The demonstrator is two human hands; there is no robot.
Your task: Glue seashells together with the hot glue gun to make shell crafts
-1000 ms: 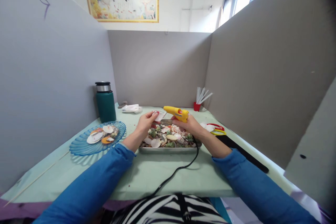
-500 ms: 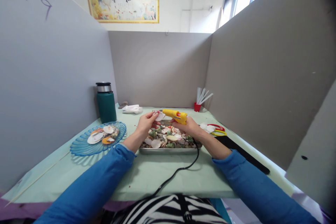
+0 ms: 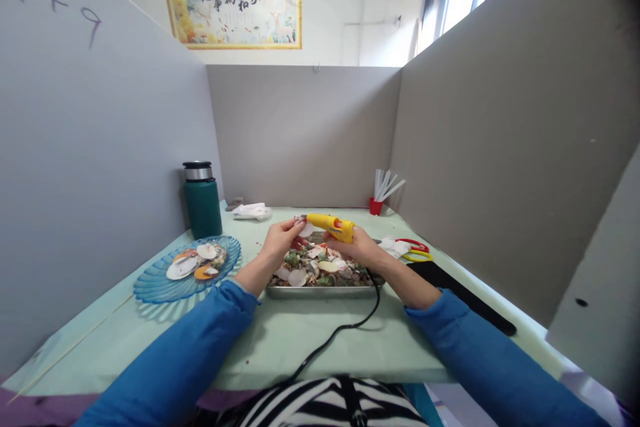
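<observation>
My left hand [image 3: 281, 242] pinches a pale seashell [image 3: 306, 231] above the far left part of a metal tray [image 3: 320, 292]. My right hand [image 3: 357, 247] is wrapped round a yellow hot glue gun [image 3: 330, 223], whose nozzle points left and meets the shell near my left fingertips. Whether glue is on the shell is too small to tell. Below both hands, the tray is filled with shells and greenish bits [image 3: 327, 267]. From the glue gun's handle a black cord [image 3: 345, 327] runs down over the table's front edge.
A blue scalloped plate [image 3: 150, 278] with several shells stands at left, near a green bottle [image 3: 203, 205]. On the right lie scissors [image 3: 417, 251] and a black strip [image 3: 465, 300]. Glue sticks [image 3: 384, 185] stand in a red cup [image 3: 375, 207]. Grey partitions [image 3: 305, 133] enclose the table.
The glue gun's nozzle has shifted slightly left and down, onto the shell by my left fingers. The whole view has tipped a little. Both hands keep their holds.
</observation>
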